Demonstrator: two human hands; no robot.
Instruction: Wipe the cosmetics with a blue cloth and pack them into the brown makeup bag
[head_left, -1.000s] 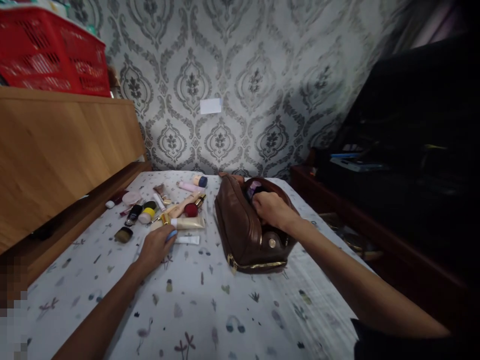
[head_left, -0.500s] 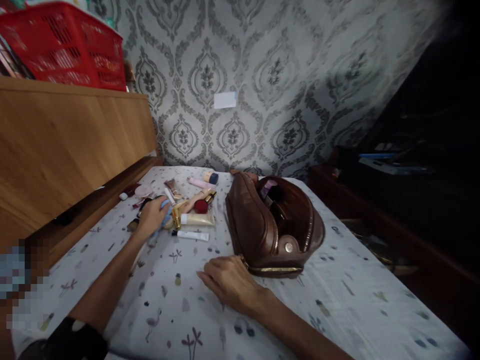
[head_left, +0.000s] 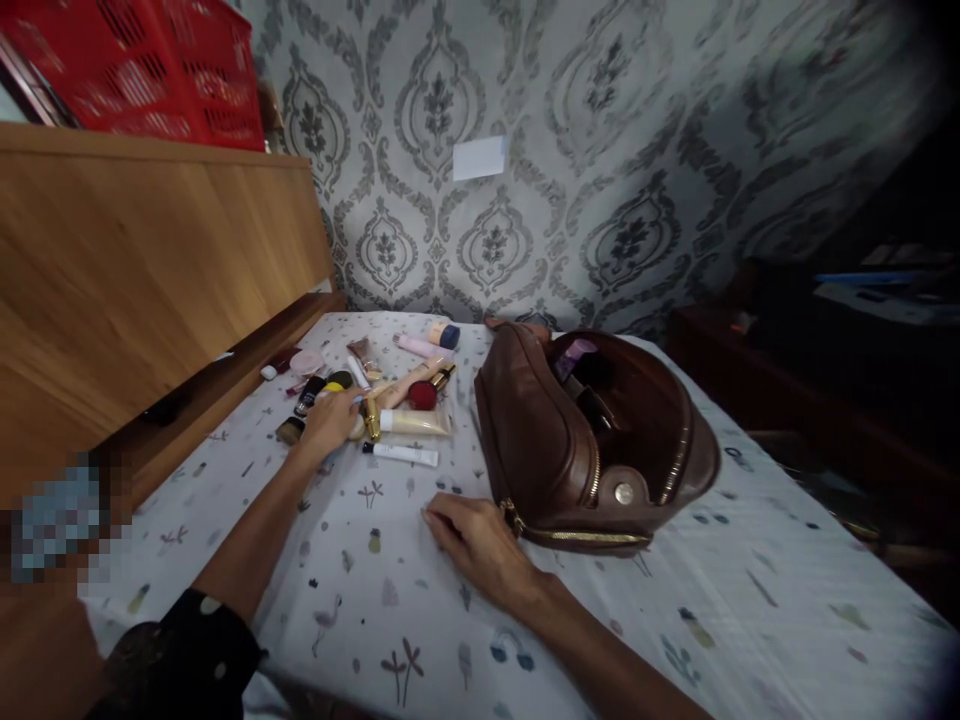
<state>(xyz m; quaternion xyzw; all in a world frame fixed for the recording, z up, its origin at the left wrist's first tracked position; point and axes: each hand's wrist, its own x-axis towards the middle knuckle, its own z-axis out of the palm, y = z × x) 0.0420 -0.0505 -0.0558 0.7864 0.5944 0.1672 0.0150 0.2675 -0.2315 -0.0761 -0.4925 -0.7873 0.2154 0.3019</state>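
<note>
Brown leather toiletry bag [head_left: 589, 445], long axis pointing away, right-hand grip [head_left: 476, 545] released beside it

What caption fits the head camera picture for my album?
Left hand among cosmetics on a printed sheet, right hand resting beside an open brown leather bag.

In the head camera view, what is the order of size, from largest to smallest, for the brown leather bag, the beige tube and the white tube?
1. The brown leather bag
2. The beige tube, which looks longer and thicker
3. The white tube, which looks thinner, though it lies slightly nearer the camera
</note>
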